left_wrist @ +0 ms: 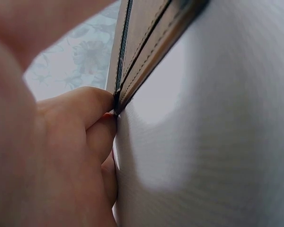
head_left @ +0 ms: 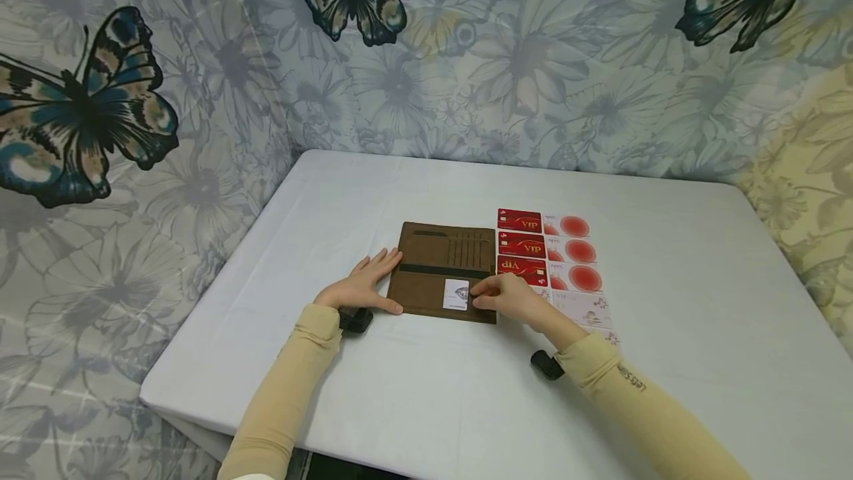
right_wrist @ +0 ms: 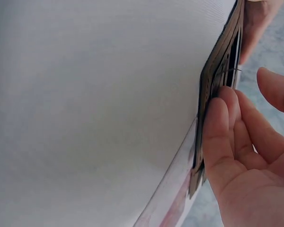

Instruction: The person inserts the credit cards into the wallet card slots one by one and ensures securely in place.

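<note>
A brown wallet lies unfolded on the white table, with a row of card slots in its far half. A white card with a small picture shows in its near half. My left hand rests with spread fingers at the wallet's left edge; in the left wrist view its fingers touch the corner of the stitched edge. My right hand is over the wallet's near right part, beside the card. In the right wrist view its fingers lie against the wallet, with the thumb held apart.
Right of the wallet lie two columns of cards: red VIP cards and white cards with red circles. Paler pink-printed cards are nearer, partly behind my right hand. The white table meets a butterfly-patterned wall covering.
</note>
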`<state>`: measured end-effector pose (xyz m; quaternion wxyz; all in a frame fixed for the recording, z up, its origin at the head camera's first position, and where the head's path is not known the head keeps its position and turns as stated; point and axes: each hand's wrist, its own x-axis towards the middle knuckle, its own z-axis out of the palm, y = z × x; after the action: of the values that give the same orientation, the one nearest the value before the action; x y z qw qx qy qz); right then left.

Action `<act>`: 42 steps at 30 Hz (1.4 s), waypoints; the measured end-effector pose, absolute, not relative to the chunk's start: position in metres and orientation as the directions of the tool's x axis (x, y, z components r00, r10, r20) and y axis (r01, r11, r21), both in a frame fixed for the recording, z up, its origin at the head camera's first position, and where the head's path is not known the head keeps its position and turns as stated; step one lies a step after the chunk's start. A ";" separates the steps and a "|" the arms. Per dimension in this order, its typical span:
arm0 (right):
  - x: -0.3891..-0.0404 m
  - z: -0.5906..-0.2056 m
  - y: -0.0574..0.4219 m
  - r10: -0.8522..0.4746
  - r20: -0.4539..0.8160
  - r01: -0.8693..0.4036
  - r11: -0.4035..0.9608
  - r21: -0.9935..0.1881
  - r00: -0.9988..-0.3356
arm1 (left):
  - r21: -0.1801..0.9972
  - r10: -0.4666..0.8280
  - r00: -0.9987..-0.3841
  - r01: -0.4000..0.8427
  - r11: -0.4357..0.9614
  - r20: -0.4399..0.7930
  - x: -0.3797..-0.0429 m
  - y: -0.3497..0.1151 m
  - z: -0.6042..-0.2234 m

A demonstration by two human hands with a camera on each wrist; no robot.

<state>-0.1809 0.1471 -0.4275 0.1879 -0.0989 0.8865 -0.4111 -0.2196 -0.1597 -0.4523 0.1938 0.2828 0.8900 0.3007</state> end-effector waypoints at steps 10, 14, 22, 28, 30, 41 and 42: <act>-0.181 -0.430 0.141 -0.343 -0.251 -0.018 0.622 -0.783 -0.905 | 0.639 0.620 -0.761 0.383 0.667 -0.190 -0.222 -0.161 -0.456; -0.180 -0.429 0.139 -0.350 -0.248 -0.016 0.605 -0.796 -0.904 | 0.638 0.617 -0.763 0.381 0.669 -0.191 -0.221 -0.160 -0.454; -0.179 -0.430 0.141 -0.323 -0.281 0.042 0.587 -0.808 -0.904 | 0.648 0.632 -0.753 0.392 0.653 -0.182 -0.221 -0.158 -0.453; -0.182 -0.433 0.138 -0.342 -0.283 0.034 0.583 -0.812 -0.896 | 0.640 0.622 -0.761 0.387 0.664 -0.185 -0.221 -0.159 -0.453; -0.183 -0.433 0.136 -0.346 -0.284 0.032 0.583 -0.812 -0.894 | 0.637 0.618 -0.763 0.384 0.669 -0.189 -0.221 -0.159 -0.452; -0.185 -0.433 0.130 -0.350 -0.285 0.032 0.581 -0.814 -0.892 | 0.637 0.618 -0.763 0.384 0.668 -0.188 -0.223 -0.160 -0.454; -0.185 -0.433 0.130 -0.352 -0.285 0.031 0.579 -0.815 -0.892 | 0.638 0.618 -0.764 0.384 0.668 -0.187 -0.223 -0.160 -0.454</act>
<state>-0.1853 0.1304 -0.4334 0.2135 -0.0929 0.8626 -0.4492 -0.2226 -0.1598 -0.4537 0.1979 0.2810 0.8914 0.2953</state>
